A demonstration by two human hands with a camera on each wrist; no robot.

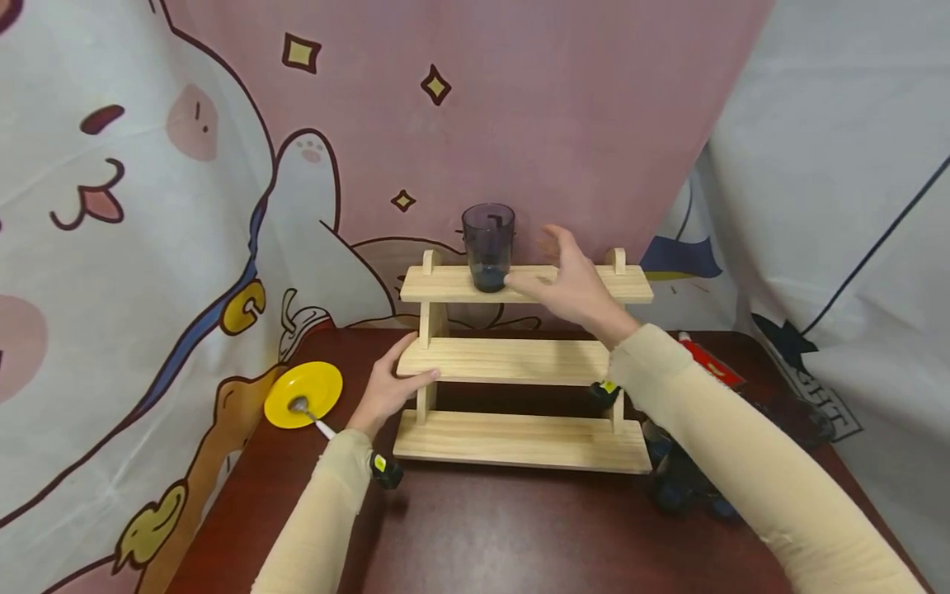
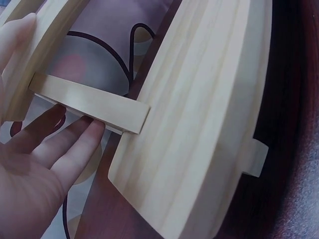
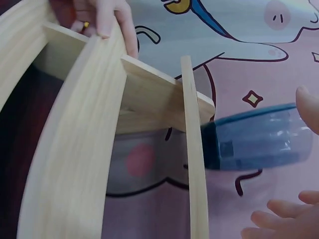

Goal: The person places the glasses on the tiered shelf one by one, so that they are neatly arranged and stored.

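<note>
A three-tier wooden shelf rack (image 1: pixel 512 359) stands on the dark red table. My left hand (image 1: pixel 387 386) grips the left end of its middle shelf, thumb over the board; in the left wrist view the fingers (image 2: pixel 75 149) lie against the side upright. A tinted clear glass (image 1: pixel 488 247) stands upright on the top shelf, left of the middle. Just right of the glass is my right hand (image 1: pixel 575 285), thumb and fingers spread apart, holding nothing. In the right wrist view, the glass (image 3: pixel 259 139) lies between the thumb and the fingertips, with gaps around it.
A yellow plate (image 1: pixel 326 375) with a white-handled spoon (image 1: pixel 324 429) sits left of the rack. Several dark, glassy things (image 1: pixel 679 478) stand at the right, partly behind my right forearm. A red flat item (image 1: pixel 712 363) lies behind them. Printed cloth hangs around the table.
</note>
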